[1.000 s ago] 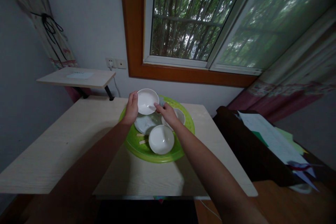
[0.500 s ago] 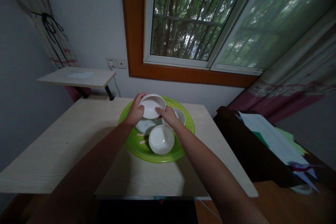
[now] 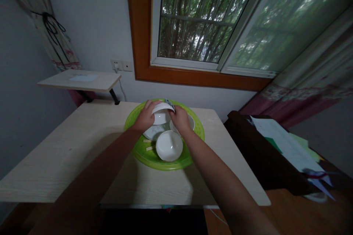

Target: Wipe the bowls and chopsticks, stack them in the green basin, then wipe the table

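In the head view, a white bowl (image 3: 161,117) is tipped on its side above a round green tray (image 3: 165,167), its hollow facing me. My left hand (image 3: 146,117) grips its left side, and my right hand (image 3: 180,120) closes on its right side. By the right fingers shows a small grey-blue patterned patch (image 3: 170,104); whether it is a cloth or the bowl's outside I cannot tell. Below lies a white plate (image 3: 154,132), partly covered. A second white bowl (image 3: 169,147) stands upright in front; a third white bowl (image 3: 191,122) is half hidden behind my right hand.
Two pale wooden stick ends (image 3: 149,144) lie on the tray beside the front bowl. The tray rests on a light wooden table (image 3: 91,147). At the back left is a small raised shelf (image 3: 82,82). Papers (image 3: 286,145) lie on a dark surface to the right.
The held bowl has tilted, its far rim tipping up and over toward me. The right hand has shifted to the bowl's right edge, and the grey-blue patch has come into view.
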`<move>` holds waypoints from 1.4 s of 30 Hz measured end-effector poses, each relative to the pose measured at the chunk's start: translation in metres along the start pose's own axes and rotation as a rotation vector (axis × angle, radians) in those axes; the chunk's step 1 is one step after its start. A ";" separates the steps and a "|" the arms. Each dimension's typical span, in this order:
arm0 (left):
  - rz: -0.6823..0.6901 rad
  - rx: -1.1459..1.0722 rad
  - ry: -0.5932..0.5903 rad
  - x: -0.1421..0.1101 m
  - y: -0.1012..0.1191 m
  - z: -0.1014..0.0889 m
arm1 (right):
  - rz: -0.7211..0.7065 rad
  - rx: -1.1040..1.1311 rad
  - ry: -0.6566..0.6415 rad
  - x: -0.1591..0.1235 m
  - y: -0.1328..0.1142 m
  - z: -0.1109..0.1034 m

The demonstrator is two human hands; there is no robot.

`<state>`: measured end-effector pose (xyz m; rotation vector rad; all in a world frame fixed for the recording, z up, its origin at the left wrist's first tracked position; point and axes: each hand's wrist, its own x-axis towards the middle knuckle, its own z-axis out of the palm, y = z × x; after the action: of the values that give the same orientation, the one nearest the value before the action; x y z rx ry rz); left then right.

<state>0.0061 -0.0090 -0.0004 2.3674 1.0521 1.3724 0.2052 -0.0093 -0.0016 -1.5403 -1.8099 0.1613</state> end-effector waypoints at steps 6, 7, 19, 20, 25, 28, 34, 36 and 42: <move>0.088 0.023 -0.003 0.000 0.011 -0.009 | 0.108 0.056 -0.106 0.000 -0.001 0.002; 0.090 0.027 0.012 0.000 0.011 -0.009 | 0.114 0.084 -0.112 0.000 -0.001 0.003; -0.369 -0.105 0.033 0.003 -0.003 0.003 | 0.266 0.611 -0.045 0.004 0.000 0.016; -0.385 -0.108 0.020 0.004 -0.002 0.003 | 0.253 0.612 -0.054 0.004 0.001 0.017; -0.418 -0.144 0.043 0.004 -0.001 0.003 | 0.111 0.428 0.035 0.002 0.003 0.016; -0.397 -0.119 0.048 0.003 -0.004 0.005 | 0.049 0.293 0.072 0.001 0.003 0.010; -0.343 0.001 0.066 0.000 -0.010 0.006 | 0.004 0.096 0.043 -0.001 -0.004 -0.002; -0.332 0.051 0.075 -0.001 -0.009 0.006 | -0.026 0.071 0.045 -0.002 -0.007 -0.003; -0.299 0.199 0.043 -0.002 -0.001 0.006 | -0.014 0.092 0.067 -0.002 -0.011 -0.003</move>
<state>0.0096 -0.0087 -0.0054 2.1986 1.5469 1.2650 0.1982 -0.0155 0.0052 -1.4523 -1.7369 0.1816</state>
